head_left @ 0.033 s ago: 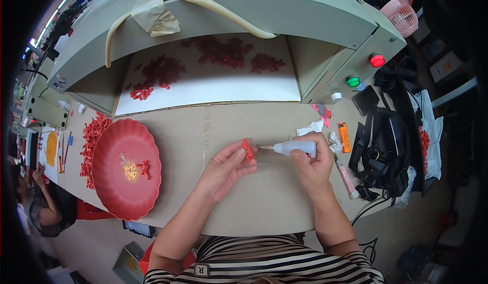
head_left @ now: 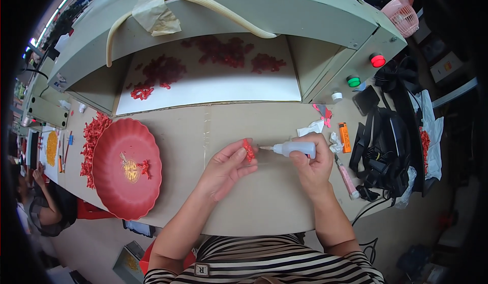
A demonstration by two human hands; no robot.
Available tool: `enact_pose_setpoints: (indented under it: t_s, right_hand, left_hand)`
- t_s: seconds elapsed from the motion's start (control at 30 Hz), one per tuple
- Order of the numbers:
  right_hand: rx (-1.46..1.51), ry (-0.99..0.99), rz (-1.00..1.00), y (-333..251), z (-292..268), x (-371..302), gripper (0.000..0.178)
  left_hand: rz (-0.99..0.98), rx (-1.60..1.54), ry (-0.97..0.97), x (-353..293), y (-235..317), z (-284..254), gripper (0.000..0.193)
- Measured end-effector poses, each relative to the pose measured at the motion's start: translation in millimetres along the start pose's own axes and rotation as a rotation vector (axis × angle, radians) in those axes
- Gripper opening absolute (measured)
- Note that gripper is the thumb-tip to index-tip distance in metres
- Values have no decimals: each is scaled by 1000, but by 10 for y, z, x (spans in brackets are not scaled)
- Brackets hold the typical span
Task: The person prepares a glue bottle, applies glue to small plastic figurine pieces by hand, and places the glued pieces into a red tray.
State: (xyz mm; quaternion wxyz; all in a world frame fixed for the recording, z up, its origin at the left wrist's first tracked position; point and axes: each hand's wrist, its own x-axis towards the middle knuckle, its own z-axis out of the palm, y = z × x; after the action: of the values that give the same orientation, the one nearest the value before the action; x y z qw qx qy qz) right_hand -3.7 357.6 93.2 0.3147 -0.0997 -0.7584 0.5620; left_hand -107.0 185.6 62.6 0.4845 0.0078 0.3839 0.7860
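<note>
Over the middle of the table, my left hand pinches a small red figurine between thumb and fingers. My right hand is wrapped round a translucent squeeze bottle with a thin nozzle. The bottle lies nearly level, its tip pointing left at the figurine with a small gap between them. To the left stands a red scalloped bowl with a gold emblem inside, and one red piece lies in it. More red pieces are heaped along the bowl's far left side.
Ahead, a pale machine housing shelters a white surface bearing several red piles. On the right are an orange box, a pink tube, crumpled tissue and a black bag. Another person sits far left.
</note>
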Motion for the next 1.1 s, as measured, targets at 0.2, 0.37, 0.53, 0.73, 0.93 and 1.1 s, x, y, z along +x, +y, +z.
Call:
enact_pose_setpoints:
  t_s: [0.2, 0.37, 0.53, 0.73, 0.93, 1.1]
  right_hand:
    - [-25, -35, -78, 49, 46, -51, 30]
    - [-75, -46, -99, 59, 53, -53, 31]
    - [-112, -44, -121, 26, 56, -34, 32]
    - [-135, -49, -134, 21, 66, -33, 31]
    - [-133, -52, -130, 22, 68, -33, 30]
    - [-129, -48, -128, 23, 70, -33, 29]
  left_hand:
    - [-2, 21, -1, -21, 5, 9, 28]
    - [-13, 26, -2, -13, 3, 21, 29]
    - [-13, 36, -13, -18, 8, 35, 30]
    - [-10, 49, -8, -18, 10, 43, 29]
    - [-15, 50, -12, -16, 8, 40, 29]
    - [-24, 58, -8, -20, 13, 45, 30]
